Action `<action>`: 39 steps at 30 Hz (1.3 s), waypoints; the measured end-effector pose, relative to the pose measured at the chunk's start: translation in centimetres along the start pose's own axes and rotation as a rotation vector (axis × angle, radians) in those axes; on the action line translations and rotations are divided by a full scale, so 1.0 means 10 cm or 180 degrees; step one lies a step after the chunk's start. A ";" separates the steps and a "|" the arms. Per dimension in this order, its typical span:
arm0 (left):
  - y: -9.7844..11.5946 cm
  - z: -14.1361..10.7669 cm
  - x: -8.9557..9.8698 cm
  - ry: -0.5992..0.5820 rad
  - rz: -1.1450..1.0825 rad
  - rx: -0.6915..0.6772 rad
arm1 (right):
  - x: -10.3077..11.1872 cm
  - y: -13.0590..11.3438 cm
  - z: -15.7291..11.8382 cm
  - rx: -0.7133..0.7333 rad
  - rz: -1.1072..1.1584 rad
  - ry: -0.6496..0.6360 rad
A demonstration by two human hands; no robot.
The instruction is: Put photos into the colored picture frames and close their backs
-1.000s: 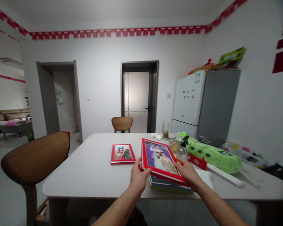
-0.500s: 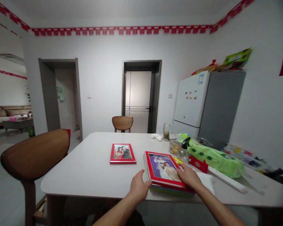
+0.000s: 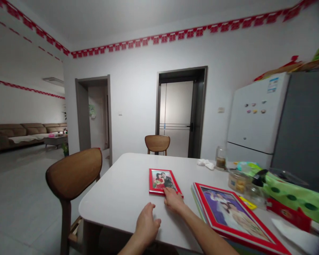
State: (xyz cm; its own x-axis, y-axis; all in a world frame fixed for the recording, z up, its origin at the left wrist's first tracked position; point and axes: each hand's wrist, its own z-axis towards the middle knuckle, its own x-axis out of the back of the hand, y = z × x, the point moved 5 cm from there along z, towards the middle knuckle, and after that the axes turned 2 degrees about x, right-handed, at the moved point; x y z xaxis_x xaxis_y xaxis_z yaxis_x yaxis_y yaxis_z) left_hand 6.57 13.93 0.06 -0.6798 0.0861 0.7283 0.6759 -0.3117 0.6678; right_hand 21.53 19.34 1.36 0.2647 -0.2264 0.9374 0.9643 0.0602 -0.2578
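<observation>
A small red-edged picture frame point(image 3: 162, 181) with a photo of a couple lies face up on the white table point(image 3: 114, 198). My right hand point(image 3: 173, 200) is at its near edge, fingers curled over the red border and thumb low in front. My left hand point(image 3: 148, 224) hovers closer to me at the table's front edge, thumb and fingers apart, holding nothing. To the right, a larger red picture frame point(image 3: 230, 209) with a wedding photo on purple lies on top of a stack with pale and green edges. My right forearm passes in front of that stack's left side.
Behind the stack stand a glass jar point(image 3: 220, 159), a clear food tub point(image 3: 237, 181), a spray bottle point(image 3: 257, 191) and a green package point(image 3: 295, 193). A crumpled tissue point(image 3: 205, 163) lies near the back edge. Wooden chairs point(image 3: 77, 173) stand left and behind the table.
My right hand has left the large frame's right side and come to the small frame. My left hand has let go of the stack and moved left. The view has turned left.
</observation>
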 end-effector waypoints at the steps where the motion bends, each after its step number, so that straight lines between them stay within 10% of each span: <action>1: -0.01 -0.01 0.02 0.0004 0.0014 -0.0020 | -0.01 0.01 -0.02 0.0007 -0.0007 -0.0008; 9: 0.25 -0.27 -0.04 -0.0101 0.0225 -0.0845 | 0.08 -0.27 -0.97 0.0618 0.1271 0.0132; 16: 0.51 -0.48 -0.33 -0.0292 0.0491 -0.1278 | 0.45 0.06 -1.35 -0.0463 0.2836 0.0643; 21: 0.66 -0.50 0.05 0.0138 0.0170 -0.1102 | 0.46 0.29 -1.34 -0.0986 0.3079 0.1089; 25: 0.72 -0.53 0.43 0.0788 -0.0897 -0.0834 | 0.41 -0.06 -1.26 -0.0504 0.3369 0.0721; 31: 0.54 -0.62 0.55 0.0825 -0.2815 -0.0685 | 0.33 -0.60 -1.18 0.0368 0.3124 0.0347; 39: -0.02 -0.76 0.45 0.0284 -0.3197 -0.0292 | 0.16 -0.39 -1.23 0.0058 0.1650 0.0333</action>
State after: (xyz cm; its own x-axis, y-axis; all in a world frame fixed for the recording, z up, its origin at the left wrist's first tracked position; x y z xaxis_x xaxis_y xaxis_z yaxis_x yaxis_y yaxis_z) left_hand 1.22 7.22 2.06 -0.9433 0.2785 -0.1807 -0.2424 -0.2059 0.9481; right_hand 18.15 6.79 1.04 0.7061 -0.2582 0.6593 0.7071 0.2067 -0.6763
